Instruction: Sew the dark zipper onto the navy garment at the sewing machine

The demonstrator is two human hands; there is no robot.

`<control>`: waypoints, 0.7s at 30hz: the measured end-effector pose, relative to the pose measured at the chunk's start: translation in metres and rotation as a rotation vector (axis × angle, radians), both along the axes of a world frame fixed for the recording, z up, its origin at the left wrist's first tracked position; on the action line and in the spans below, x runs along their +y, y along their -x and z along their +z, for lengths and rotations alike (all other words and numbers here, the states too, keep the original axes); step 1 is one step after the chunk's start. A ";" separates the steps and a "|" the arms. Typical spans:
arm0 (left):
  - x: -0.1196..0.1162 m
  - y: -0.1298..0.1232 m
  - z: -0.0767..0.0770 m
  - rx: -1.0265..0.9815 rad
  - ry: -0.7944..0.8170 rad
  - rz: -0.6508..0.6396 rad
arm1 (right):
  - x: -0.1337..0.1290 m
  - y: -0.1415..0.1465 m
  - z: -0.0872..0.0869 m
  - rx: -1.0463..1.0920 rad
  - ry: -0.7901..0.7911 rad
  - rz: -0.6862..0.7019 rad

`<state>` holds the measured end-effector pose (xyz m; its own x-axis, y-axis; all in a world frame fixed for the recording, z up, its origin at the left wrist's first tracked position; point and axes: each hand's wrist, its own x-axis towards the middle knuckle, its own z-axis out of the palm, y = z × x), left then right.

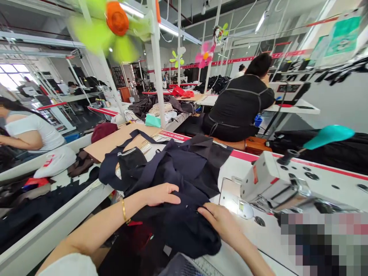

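Left hand (163,194) and right hand (220,218), lower center of frame, partly closed, thumbs and fingers pinching dark fabric (184,214). Fabric hung over table edge, left of sewing machine (267,180), lower right.

The red strip (173,135) on the white table (230,168) partly reads "UCE"; other lettering is unclear.

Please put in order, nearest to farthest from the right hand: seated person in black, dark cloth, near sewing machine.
1. Dark cloth, gripped by the right hand.
2. Near sewing machine, to the hand's right.
3. Seated person in black, farther ahead.
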<state>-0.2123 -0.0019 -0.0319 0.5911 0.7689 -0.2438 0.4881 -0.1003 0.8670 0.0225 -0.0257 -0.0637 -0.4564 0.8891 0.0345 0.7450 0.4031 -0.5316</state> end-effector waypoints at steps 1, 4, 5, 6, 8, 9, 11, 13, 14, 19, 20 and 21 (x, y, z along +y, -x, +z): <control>0.007 0.010 -0.002 0.038 -0.023 0.031 | 0.010 0.015 -0.007 -0.052 -0.018 -0.029; 0.026 0.041 0.021 0.156 -0.164 0.133 | 0.025 0.067 -0.011 -0.055 -0.064 -0.031; 0.030 0.047 0.036 0.190 -0.231 0.162 | 0.024 0.082 -0.007 -0.036 -0.076 -0.027; 0.033 0.049 0.053 0.217 -0.301 0.181 | 0.021 0.094 -0.001 -0.019 -0.084 -0.030; 0.039 0.037 0.084 0.238 -0.415 0.159 | 0.008 0.107 0.009 0.037 -0.079 -0.066; 0.042 0.024 0.094 0.236 -0.453 0.110 | 0.000 0.107 0.012 0.098 -0.068 -0.099; 0.048 -0.014 0.098 0.302 -0.573 -0.095 | -0.018 0.094 0.009 0.251 -0.029 -0.189; 0.054 -0.059 0.078 0.367 -0.633 -0.316 | -0.037 0.068 -0.002 0.340 0.034 -0.301; 0.055 -0.082 0.062 0.382 -0.632 -0.409 | -0.047 0.051 -0.008 0.319 0.070 -0.352; 0.051 -0.173 -0.027 0.363 -0.533 -0.660 | -0.085 -0.024 -0.024 -0.164 0.133 -0.536; 0.050 -0.184 -0.037 0.368 -0.534 -0.669 | -0.087 -0.034 -0.024 -0.234 0.091 -0.577; 0.048 -0.192 -0.043 0.374 -0.539 -0.669 | -0.086 -0.042 -0.025 -0.274 0.028 -0.604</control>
<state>-0.0205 0.0463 -0.0753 0.9066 0.3619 -0.2172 0.4214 -0.8034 0.4206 0.0649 -0.1122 -0.0885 0.1332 0.9903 -0.0388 0.9454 -0.1387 -0.2950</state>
